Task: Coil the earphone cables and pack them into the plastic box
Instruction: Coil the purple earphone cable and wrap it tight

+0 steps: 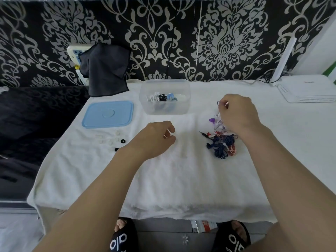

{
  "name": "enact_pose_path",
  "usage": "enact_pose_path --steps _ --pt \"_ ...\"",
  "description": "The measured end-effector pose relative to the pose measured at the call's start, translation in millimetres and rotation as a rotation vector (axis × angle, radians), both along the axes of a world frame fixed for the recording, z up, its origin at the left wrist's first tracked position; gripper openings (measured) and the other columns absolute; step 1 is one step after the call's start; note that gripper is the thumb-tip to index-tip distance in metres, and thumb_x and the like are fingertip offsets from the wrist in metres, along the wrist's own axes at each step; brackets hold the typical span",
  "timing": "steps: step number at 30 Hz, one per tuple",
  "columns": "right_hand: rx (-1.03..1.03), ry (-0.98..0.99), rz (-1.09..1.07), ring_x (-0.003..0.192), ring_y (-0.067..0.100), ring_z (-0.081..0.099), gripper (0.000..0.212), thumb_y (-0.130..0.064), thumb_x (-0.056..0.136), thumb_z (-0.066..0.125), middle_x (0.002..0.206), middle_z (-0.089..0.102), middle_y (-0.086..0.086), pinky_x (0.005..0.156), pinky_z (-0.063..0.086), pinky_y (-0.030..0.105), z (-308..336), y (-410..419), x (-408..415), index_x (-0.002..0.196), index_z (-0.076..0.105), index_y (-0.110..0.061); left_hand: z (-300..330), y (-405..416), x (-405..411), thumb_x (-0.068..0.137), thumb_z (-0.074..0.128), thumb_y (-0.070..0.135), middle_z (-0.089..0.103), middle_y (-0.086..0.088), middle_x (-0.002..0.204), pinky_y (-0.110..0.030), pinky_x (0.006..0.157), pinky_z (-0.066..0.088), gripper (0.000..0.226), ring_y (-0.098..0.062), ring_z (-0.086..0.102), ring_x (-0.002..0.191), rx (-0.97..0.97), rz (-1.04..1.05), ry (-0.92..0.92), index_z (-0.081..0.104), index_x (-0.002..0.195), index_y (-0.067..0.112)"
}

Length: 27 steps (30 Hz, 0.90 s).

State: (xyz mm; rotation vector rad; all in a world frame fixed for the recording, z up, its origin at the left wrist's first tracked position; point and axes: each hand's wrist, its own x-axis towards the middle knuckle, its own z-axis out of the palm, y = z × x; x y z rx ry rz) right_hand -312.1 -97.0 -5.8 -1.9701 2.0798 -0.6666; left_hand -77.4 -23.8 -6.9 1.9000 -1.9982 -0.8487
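A clear plastic box [164, 108] stands at the back middle of the white towel, with coiled white, black and blue earphones [162, 96] inside. A tangle of navy, red-white and purple earphone cables [222, 142] lies at the right. My right hand [236, 113] is over the far end of that tangle, fingers curled round a purple-white cable [216, 120] and lifting it. My left hand [157, 137] hovers low over the towel's middle, fingers loosely curled, holding nothing that I can see.
The box's blue lid [108, 114] lies flat at the left. Several loose ear tips [112, 140], white and black, are scattered in front of it. A dark cloth [104, 70] hangs at the back left. A white router [307, 88] sits at the back right.
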Motion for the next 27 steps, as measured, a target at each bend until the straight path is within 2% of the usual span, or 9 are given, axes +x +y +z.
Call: enact_pose_path --steps 5,8,11,15,18,20,23,25,27 --pt "-0.051 -0.567 0.086 0.057 0.016 0.064 0.018 -0.025 0.101 0.054 0.087 0.073 0.002 0.057 0.054 0.032 29.9 4.9 21.1 0.098 0.069 -0.015 10.0 -3.8 -1.2 0.098 0.061 0.034 0.066 0.010 0.113 -0.014 0.060 0.045 0.027 -0.006 0.065 0.092 0.017 0.112 0.283 0.059 0.125 0.032" --pt "0.097 -0.928 0.115 0.054 0.011 0.056 0.014 -0.018 0.100 0.057 0.091 0.072 0.009 0.051 0.048 0.024 42.1 13.5 42.9 0.101 0.069 -0.011 19.4 -2.2 -3.1 0.093 0.070 0.031 0.060 0.014 0.129 -0.016 0.081 0.048 0.053 -0.001 0.062 0.112 0.074 0.084 0.543 0.046 0.139 0.042" --pt "0.309 -1.190 0.168 0.058 0.011 0.059 0.014 -0.014 0.100 0.059 0.090 0.071 0.011 0.052 0.050 0.023 49.8 26.2 61.8 0.105 0.069 -0.007 19.1 -1.0 -5.6 0.085 0.081 0.029 0.052 0.016 0.139 -0.024 0.102 0.047 0.075 -0.001 0.053 0.127 0.083 -0.028 0.555 0.039 0.146 0.045" --pt "0.454 -1.340 0.196 0.060 0.013 0.062 0.013 -0.012 0.099 0.060 0.090 0.072 0.013 0.056 0.054 0.023 53.4 32.9 75.8 0.105 0.070 -0.006 20.5 0.0 -2.0 0.098 0.063 0.022 0.072 0.005 0.116 -0.016 0.080 0.054 0.018 -0.002 0.064 0.107 0.057 -0.074 0.437 0.066 0.115 0.017" --pt "0.454 -1.397 0.150 0.060 0.014 0.061 0.011 -0.010 0.099 0.060 0.091 0.071 0.014 0.058 0.056 0.024 52.1 31.0 76.8 0.101 0.070 -0.006 20.0 0.4 7.0 0.101 0.051 0.018 0.078 -0.003 0.090 -0.024 0.083 0.058 0.026 -0.021 0.071 0.088 0.105 -0.008 0.448 0.063 0.090 -0.002" --pt "0.413 -1.315 0.098 0.059 0.016 0.058 0.011 -0.010 0.098 0.061 0.090 0.068 0.015 0.055 0.056 0.024 44.8 28.8 75.9 0.103 0.069 -0.004 18.7 1.1 17.1 0.103 0.051 0.021 0.076 -0.008 0.080 -0.035 0.090 0.061 0.034 -0.021 0.069 0.079 0.155 0.034 0.446 0.059 0.083 -0.005" --pt "0.394 -0.867 0.098 0.056 0.021 0.062 0.016 -0.011 0.096 0.061 0.085 0.068 0.016 0.043 0.047 0.022 22.3 25.2 71.9 0.112 0.065 -0.008 17.5 4.4 32.6 0.104 0.052 0.027 0.064 -0.009 0.071 -0.029 0.067 0.060 0.037 -0.015 0.061 0.060 0.187 0.059 0.386 0.055 0.075 0.006" --pt "0.412 -0.472 0.194 0.070 0.023 0.067 0.023 -0.017 0.095 0.060 0.097 0.071 0.014 0.055 0.051 0.027 9.4 25.1 71.2 0.117 0.063 -0.015 16.8 4.7 41.7 0.104 0.053 0.031 0.058 -0.004 0.068 -0.027 0.056 0.050 0.039 -0.016 0.051 0.054 0.157 0.085 0.322 0.051 0.071 0.010" --pt "0.377 -0.002 0.336 0.100 0.027 0.063 0.033 -0.020 0.095 0.058 0.119 0.064 0.009 0.078 0.048 0.032 3.3 28.9 75.0 0.127 0.059 -0.021 17.1 4.0 46.7 0.101 0.055 0.033 0.058 0.002 0.066 -0.026 0.055 0.045 0.037 -0.016 0.047 0.056 0.139 0.103 0.295 0.054 0.072 0.010"
